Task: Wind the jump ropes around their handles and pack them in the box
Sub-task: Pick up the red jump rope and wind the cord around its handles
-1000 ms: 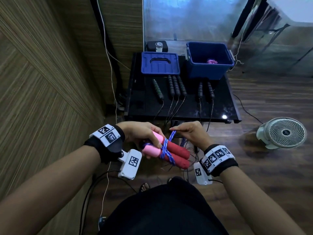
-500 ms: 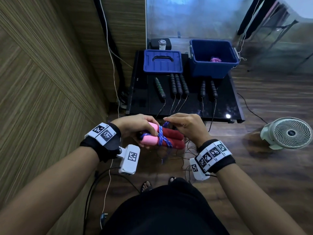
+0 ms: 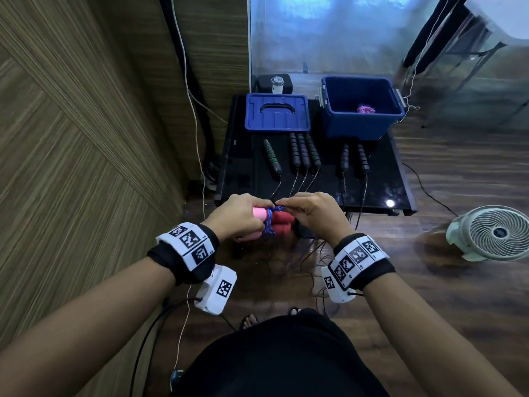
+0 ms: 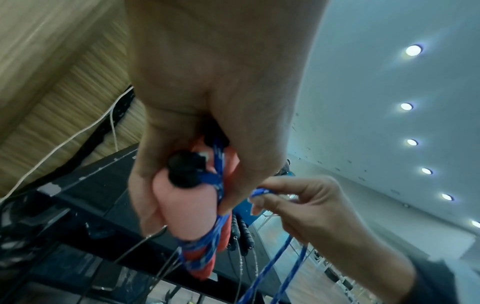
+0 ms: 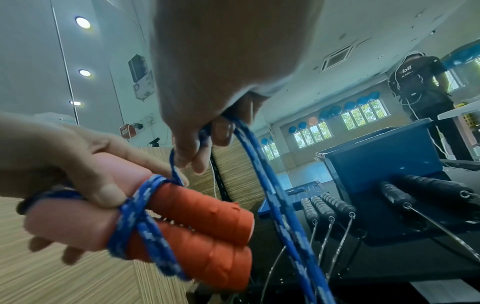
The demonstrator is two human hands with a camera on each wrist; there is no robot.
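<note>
my left hand [image 3: 239, 217] is wrapped around the pink ends of the two handles [image 5: 207, 222], fingers curled tight so the pair stays side by side, their orange-red ends pointing away from my palm. the blue rope [image 5: 135, 218] already circles both handles in a few crossing turns just beside my left fingertips. my right hand [image 3: 310, 214] sits close against the handles on their orange side, thumb and fingers [image 5: 191, 158] pinched together on a stretch of the blue rope right above the wraps; from that pinch the loose rope drops down past the handles toward the floor. beyond the handles is the black table [image 3: 380, 179], with six dark handles [image 3: 303, 150] lying in a row on it, thin cords trailing off its near edge toward me. past those, at the table's far side, the blue box [image 3: 352, 124] stands open with a pink bundle [image 3: 365, 109] inside, and the blue lid [image 3: 277, 113] lies flat to the box's left. a white fan [image 3: 495, 232] is on the floor to the right of the table.
</note>
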